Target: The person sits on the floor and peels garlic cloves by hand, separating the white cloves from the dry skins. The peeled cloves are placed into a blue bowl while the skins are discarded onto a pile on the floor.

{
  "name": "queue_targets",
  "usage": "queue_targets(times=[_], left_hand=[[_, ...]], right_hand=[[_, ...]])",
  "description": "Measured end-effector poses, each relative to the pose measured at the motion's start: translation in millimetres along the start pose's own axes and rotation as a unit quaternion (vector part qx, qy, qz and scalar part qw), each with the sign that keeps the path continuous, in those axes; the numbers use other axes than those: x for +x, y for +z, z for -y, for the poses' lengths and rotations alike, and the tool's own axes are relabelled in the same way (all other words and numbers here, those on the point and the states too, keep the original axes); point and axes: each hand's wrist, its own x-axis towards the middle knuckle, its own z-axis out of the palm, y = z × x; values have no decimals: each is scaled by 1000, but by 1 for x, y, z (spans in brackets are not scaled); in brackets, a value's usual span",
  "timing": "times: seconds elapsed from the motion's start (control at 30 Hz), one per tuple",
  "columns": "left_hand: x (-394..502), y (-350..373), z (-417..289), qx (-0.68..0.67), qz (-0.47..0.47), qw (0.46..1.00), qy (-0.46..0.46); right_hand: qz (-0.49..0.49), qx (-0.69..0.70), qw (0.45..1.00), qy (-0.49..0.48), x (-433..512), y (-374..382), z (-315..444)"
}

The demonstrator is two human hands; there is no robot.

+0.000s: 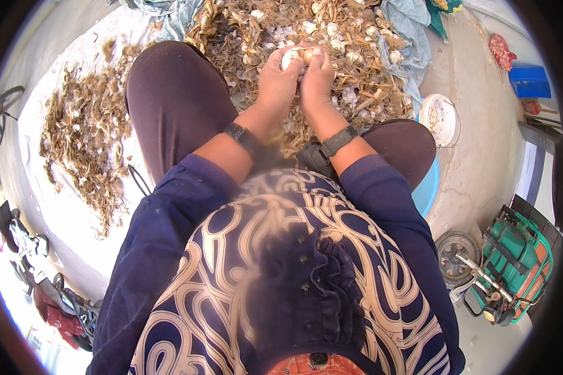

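Note:
Both of my hands are closed around a garlic bulb, held up above a heap of dried garlic. My left hand grips it from the left, with the thumb bent over the top. On the other side, my right hand presses its thumb to the bulb. The fingers hide much of the bulb's underside. Whole bulbs, dry stalks, roots and pale papery skins make up the heap, which lies in front of me between my knees. A dark band circles each wrist.
Stalks and roots are spread over a white sheet at my left. By my right knee stand a white bucket holding small pieces and a light blue basin. Farther right are a blue container and a green wheeled machine.

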Motion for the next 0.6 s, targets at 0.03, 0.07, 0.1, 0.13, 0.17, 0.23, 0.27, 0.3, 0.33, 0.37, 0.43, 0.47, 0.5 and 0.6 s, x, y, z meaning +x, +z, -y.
queue_targets(times=[0.03,0.07,0.1,0.13,0.17,0.23,0.27,0.3,0.33,0.37,0.43,0.47,0.5,0.6], left_hand=[[0,1,0,-5,8,1000,10],[1,3,-1,-12,15,1000,18],[1,4,-2,-18,19,1000,18],[1,4,-3,-56,25,998,8],[1,5,-5,-93,27,995,-9],[2,5,-11,-123,23,992,-36],[2,4,-13,-117,17,992,-50],[2,5,-14,-112,16,992,-59],[2,5,-15,-100,17,992,-68],[1,5,-16,-90,19,993,-73],[0,6,-16,-70,25,994,-80],[-1,6,-16,-62,28,994,-83],[-1,6,-16,-52,28,994,-89],[-1,7,-14,19,43,996,-72]], right_hand=[[6,-9,1000,-4,3,-1,0],[8,-19,1000,-1,7,-4,1],[3,-34,999,10,10,-7,2],[14,-28,996,81,12,-12,4],[39,-59,996,52,14,-15,6],[91,-121,988,-8,18,-22,11],[85,-145,985,-29,19,-25,13],[81,-150,984,-48,19,-29,15],[76,-154,983,-68,17,-34,17],[80,-157,979,-103,15,-37,19],[78,-162,979,-98,14,-40,23],[88,-167,976,-113,13,-40,25],[81,-181,976,-94,12,-41,26],[175,-187,960,-110,9,-51,35]])
